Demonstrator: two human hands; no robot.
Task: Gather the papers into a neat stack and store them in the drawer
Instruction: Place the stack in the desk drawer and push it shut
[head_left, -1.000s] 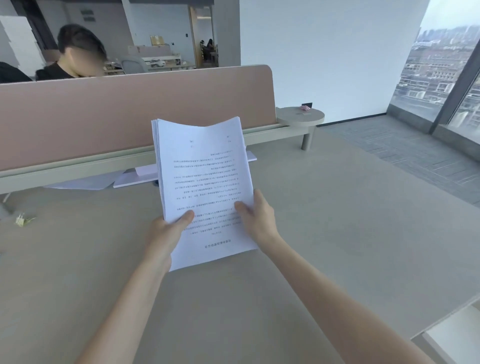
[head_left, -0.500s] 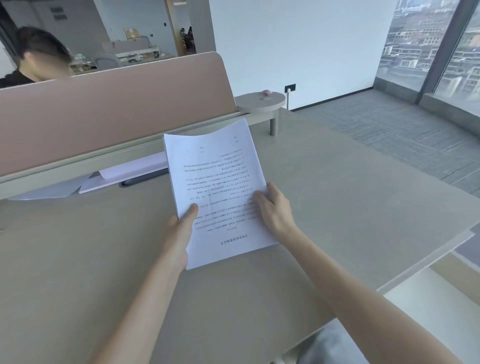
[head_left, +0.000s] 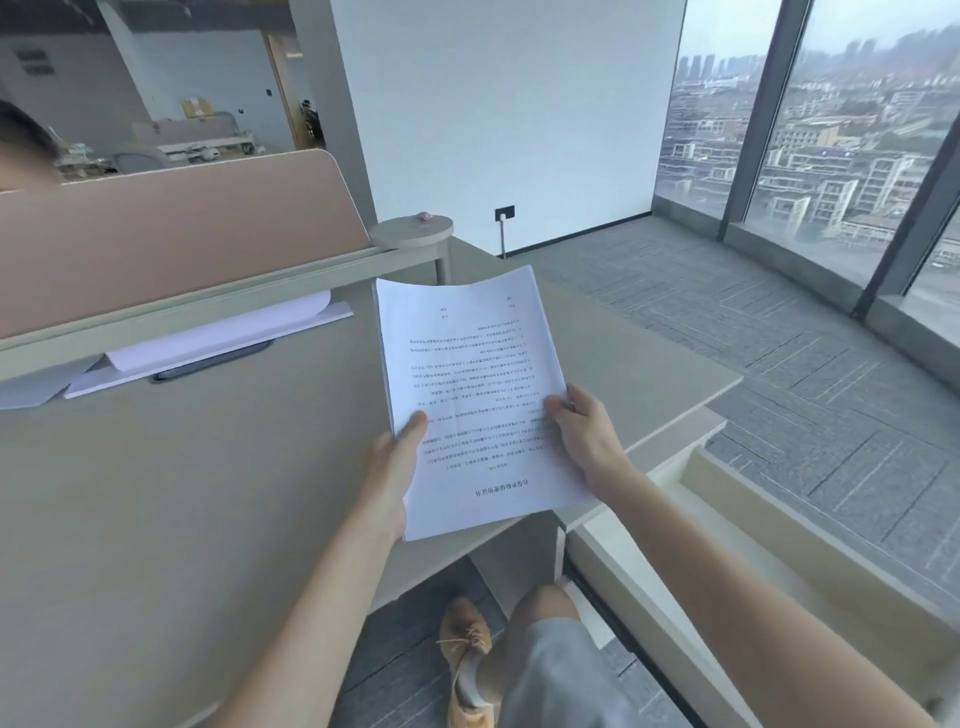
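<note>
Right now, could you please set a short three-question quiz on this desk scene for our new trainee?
1. True or false: both hands grip the paper stack.
2. Where is the open drawer? A) right of the desk B) behind the divider
3. What still lies on the desk by the divider?

Key: 1 true, left hand and right hand. 2 A. 3 loose white sheets.

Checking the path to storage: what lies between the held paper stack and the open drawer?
In the head view, only the right hand, its forearm and the desk's corner edge lie between the paper stack and the drawer.
</note>
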